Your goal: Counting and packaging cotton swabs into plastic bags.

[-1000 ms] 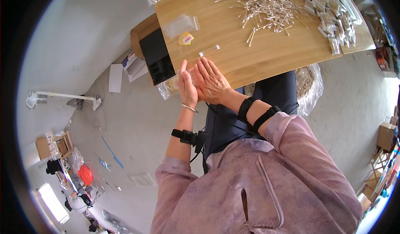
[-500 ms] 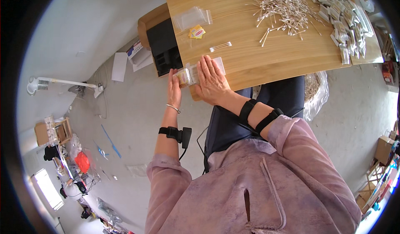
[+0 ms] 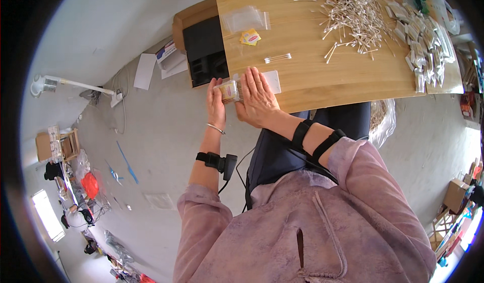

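Observation:
A clear plastic packet of cotton swabs (image 3: pixel 230 91) with a yellow card inside lies at the table's near left corner. My left hand (image 3: pixel 216 106) grips its left end, fingers pointing up along the edge. Laid flat across the packet, my right hand (image 3: pixel 256 97) has its fingers stretched out close together and covers the middle. The packet's pale right end (image 3: pixel 273 81) sticks out beyond those fingers. Just past my hands, a few loose cotton swabs (image 3: pixel 278 58) rest on the wooden table (image 3: pixel 302 83).
Yellow cards (image 3: pixel 250 37) and empty clear bags (image 3: pixel 245 19) lie at the table's left. A large heap of swabs (image 3: pixel 353 13) is further right, with filled packets (image 3: pixel 426 46) at the far right. An open cardboard box (image 3: pixel 195 11) stands beyond the left edge.
The view has shifted slightly, so the table sits a little further right and lower. My left fingers now reach slightly over the packet's end; my right hand stays flat on it.

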A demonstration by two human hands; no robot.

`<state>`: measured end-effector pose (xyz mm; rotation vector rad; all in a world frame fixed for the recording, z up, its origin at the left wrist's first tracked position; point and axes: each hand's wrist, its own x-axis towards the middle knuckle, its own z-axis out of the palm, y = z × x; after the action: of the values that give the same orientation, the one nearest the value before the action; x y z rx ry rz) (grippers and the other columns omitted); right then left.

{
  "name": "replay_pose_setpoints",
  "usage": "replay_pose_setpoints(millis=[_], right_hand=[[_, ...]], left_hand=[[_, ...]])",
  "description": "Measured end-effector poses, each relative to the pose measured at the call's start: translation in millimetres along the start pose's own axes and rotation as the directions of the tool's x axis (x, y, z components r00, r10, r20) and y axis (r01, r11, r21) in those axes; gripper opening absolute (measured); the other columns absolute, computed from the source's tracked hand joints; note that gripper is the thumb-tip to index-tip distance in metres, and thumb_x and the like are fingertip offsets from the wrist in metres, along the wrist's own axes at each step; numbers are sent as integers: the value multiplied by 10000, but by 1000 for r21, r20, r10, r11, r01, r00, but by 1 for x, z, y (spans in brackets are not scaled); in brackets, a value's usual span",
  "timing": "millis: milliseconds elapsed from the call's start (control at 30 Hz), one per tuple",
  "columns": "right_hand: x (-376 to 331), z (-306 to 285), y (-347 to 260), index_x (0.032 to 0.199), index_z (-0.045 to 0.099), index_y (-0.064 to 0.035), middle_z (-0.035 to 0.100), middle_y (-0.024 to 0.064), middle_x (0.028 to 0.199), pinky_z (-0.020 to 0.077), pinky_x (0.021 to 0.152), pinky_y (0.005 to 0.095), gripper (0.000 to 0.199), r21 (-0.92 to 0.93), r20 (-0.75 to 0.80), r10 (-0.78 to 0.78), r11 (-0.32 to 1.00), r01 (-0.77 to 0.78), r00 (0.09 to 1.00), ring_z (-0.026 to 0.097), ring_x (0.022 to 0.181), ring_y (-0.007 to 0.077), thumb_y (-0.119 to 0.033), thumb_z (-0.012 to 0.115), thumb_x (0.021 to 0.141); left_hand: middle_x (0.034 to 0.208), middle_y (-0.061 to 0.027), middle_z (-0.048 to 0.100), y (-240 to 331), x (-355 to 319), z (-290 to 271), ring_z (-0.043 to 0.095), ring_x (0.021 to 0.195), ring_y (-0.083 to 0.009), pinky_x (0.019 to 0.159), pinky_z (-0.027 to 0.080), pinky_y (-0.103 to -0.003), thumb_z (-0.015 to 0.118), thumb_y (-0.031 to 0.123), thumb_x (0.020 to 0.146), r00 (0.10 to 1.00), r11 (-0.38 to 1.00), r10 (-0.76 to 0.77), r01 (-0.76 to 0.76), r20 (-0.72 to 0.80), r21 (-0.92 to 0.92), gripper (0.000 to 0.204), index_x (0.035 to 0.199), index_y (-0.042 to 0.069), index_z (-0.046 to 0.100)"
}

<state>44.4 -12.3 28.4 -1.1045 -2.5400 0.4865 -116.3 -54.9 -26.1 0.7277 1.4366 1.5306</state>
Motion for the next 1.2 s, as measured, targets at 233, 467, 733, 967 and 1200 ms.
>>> replay_pose_setpoints(millis=[233,467,733,967,1200], right_hand=[[24,-1,27,1463,156,20,111,247,1534,83,1159,405,655,761,-117,234,645,-64,965,55,1441,348,-290,408,943],[29,5,8,1438,228,39,203,249,1512,130,1148,369,572,887,-125,254,462,-6,959,143,1431,333,-258,380,975],[28,4,4,1435,257,25,227,225,1512,147,1144,361,539,854,-142,233,520,0,962,188,1421,313,-229,373,974],[30,9,13,1416,315,9,313,176,1475,184,1128,349,506,842,-136,235,540,-13,962,258,1388,262,-252,367,985],[28,10,5,1390,368,12,416,187,1411,239,1107,344,476,870,-133,303,492,-36,944,339,1349,276,-232,358,981]], left_hand=[[1481,-158,324,13,1,2,308,1371,-235,1112,262,-333,315,434,1014,996,991,24,-35,-90,-130,628,1456,-4,227],[1493,-156,305,10,-2,7,271,1393,-235,1126,223,-330,276,508,996,999,990,33,-32,9,-141,697,1466,-1,205],[1494,-141,308,13,-6,6,287,1383,-223,1118,247,-326,269,472,1009,997,993,79,-78,0,-85,652,1469,14,212],[1477,-161,330,18,-5,9,302,1374,-227,1113,243,-319,310,452,1009,995,996,94,-94,-18,5,655,1459,-16,215],[1471,-168,336,11,-4,8,305,1368,-220,1107,244,-310,306,445,1012,997,997,78,-77,-20,25,655,1455,-29,215]])
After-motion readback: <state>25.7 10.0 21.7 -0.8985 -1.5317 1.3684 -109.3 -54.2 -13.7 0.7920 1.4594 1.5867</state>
